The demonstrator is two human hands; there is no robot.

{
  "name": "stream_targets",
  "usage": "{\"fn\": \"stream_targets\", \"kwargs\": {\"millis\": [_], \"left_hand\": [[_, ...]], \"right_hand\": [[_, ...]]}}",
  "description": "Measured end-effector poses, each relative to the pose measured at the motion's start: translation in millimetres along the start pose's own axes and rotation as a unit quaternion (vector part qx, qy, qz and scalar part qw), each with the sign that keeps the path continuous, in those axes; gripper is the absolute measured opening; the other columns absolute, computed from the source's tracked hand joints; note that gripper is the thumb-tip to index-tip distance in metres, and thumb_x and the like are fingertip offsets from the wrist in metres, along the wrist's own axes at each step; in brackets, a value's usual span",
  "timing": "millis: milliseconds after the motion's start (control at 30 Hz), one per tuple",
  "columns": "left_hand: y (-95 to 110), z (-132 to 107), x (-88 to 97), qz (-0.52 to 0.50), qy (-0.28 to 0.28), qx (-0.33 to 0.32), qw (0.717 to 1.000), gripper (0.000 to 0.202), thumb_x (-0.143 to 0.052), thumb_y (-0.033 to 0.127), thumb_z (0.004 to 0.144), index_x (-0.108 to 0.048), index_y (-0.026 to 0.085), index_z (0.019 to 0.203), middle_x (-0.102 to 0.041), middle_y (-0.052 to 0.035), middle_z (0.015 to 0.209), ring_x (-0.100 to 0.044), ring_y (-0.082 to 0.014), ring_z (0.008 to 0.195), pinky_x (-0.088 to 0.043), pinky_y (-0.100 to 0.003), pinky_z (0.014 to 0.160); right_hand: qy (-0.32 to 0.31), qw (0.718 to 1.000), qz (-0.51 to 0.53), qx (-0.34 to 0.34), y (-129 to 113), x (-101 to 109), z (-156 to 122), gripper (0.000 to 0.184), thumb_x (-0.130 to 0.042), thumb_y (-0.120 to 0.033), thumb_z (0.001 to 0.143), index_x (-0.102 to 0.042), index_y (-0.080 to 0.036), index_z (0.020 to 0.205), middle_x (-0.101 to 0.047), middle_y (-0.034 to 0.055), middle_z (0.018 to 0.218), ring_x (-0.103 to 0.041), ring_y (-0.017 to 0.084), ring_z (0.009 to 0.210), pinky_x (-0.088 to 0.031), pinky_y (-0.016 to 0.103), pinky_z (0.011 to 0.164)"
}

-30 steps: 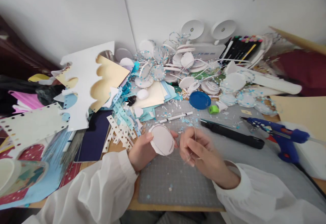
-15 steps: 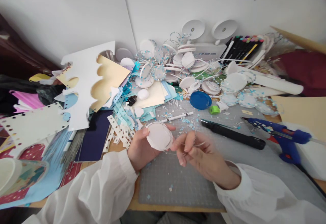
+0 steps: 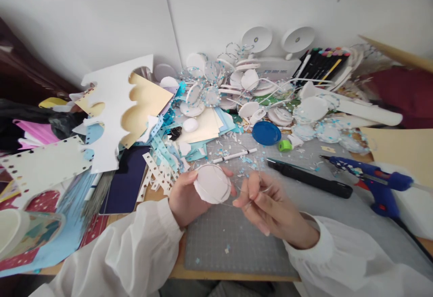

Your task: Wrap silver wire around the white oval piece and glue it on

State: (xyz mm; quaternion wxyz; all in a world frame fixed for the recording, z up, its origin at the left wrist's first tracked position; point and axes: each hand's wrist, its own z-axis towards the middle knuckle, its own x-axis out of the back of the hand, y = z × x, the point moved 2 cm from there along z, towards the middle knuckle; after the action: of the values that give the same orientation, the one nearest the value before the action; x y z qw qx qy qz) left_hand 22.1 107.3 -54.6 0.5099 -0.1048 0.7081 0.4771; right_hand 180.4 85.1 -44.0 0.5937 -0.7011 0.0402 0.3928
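My left hand (image 3: 184,198) holds a white paper disc (image 3: 212,183) upright by its edge, thumb on top and fingers behind, above the grey cutting mat (image 3: 237,238). Just right of the disc, my right hand (image 3: 267,204) pinches a thin wire (image 3: 262,191) that loops from the disc's rim past the fingers. Both hands hover over the near middle of the desk, in white sleeves.
A black utility knife (image 3: 307,179) and a blue glue gun (image 3: 372,180) lie to the right. A white pen (image 3: 233,155), blue lid (image 3: 265,132) and small green piece (image 3: 285,145) sit beyond the hands. Piles of discs (image 3: 311,107) and cut paper (image 3: 115,107) crowd the back and left.
My left hand turned the disc slightly and lifted it a little. My right hand shifted its fingers along the wire, moving closer to the disc and then a little down.
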Motion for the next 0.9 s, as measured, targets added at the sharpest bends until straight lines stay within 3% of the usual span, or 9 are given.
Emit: {"fn": "stream_targets", "kwargs": {"millis": [233, 400, 567, 733, 900], "left_hand": [[-4, 2, 5.9, 0.014, 0.015, 0.011, 1.0, 0.062, -0.058, 0.057, 0.073, -0.07, 0.003, 0.1, -0.07, -0.0124, 0.074, -0.06, -0.0184, 0.062, -0.041, -0.024, 0.056], [-7, 3, 5.5, 0.027, 0.001, 0.022, 0.999, 0.061, -0.057, 0.06, 0.073, -0.071, 0.005, 0.095, -0.07, -0.0124, 0.071, -0.06, -0.0177, 0.058, -0.038, -0.023, 0.05], [-10, 3, 2.5, 0.025, -0.009, 0.033, 0.999, 0.058, -0.057, 0.061, 0.073, -0.071, 0.008, 0.091, -0.072, -0.0116, 0.072, -0.062, -0.0192, 0.058, -0.038, -0.024, 0.05], [-11, 5, -0.3, 0.057, -0.052, 0.031, 0.997, 0.061, -0.056, 0.063, 0.072, -0.071, 0.006, 0.088, -0.071, -0.0132, 0.069, -0.058, -0.0181, 0.054, -0.033, -0.023, 0.045], [-8, 2, 2.3, 0.04, -0.038, 0.021, 0.998, 0.056, -0.06, 0.057, 0.074, -0.071, 0.007, 0.097, -0.073, -0.0138, 0.082, -0.064, -0.0209, 0.069, -0.04, -0.025, 0.055]], "right_hand": [[0.011, 0.993, -0.094, 0.064, 7, 6, 2, 0.011, -0.061, -0.034, 0.091, -0.059, -0.023, 0.09, -0.066, 0.0005, 0.083, -0.048, 0.005, 0.049, -0.036, 0.019, 0.043], [0.049, 0.981, -0.165, 0.085, 5, 5, 1, 0.011, -0.064, -0.03, 0.089, -0.061, -0.025, 0.098, -0.054, -0.0021, 0.077, -0.055, 0.008, 0.066, -0.041, 0.017, 0.052], [0.048, 0.977, -0.184, 0.093, 1, 0, 3, 0.009, -0.065, -0.03, 0.088, -0.065, -0.022, 0.093, -0.047, -0.0029, 0.081, -0.062, 0.008, 0.064, -0.05, 0.022, 0.06], [0.044, 0.98, -0.178, 0.079, 4, 1, 4, 0.015, -0.06, -0.027, 0.091, -0.066, -0.027, 0.105, -0.045, -0.0032, 0.082, -0.061, 0.006, 0.058, -0.05, 0.021, 0.056], [0.078, 0.978, -0.182, 0.067, 7, 7, 2, 0.024, -0.061, -0.033, 0.091, -0.066, -0.029, 0.113, -0.049, -0.0013, 0.079, -0.054, 0.007, 0.061, -0.041, 0.019, 0.049]]}}
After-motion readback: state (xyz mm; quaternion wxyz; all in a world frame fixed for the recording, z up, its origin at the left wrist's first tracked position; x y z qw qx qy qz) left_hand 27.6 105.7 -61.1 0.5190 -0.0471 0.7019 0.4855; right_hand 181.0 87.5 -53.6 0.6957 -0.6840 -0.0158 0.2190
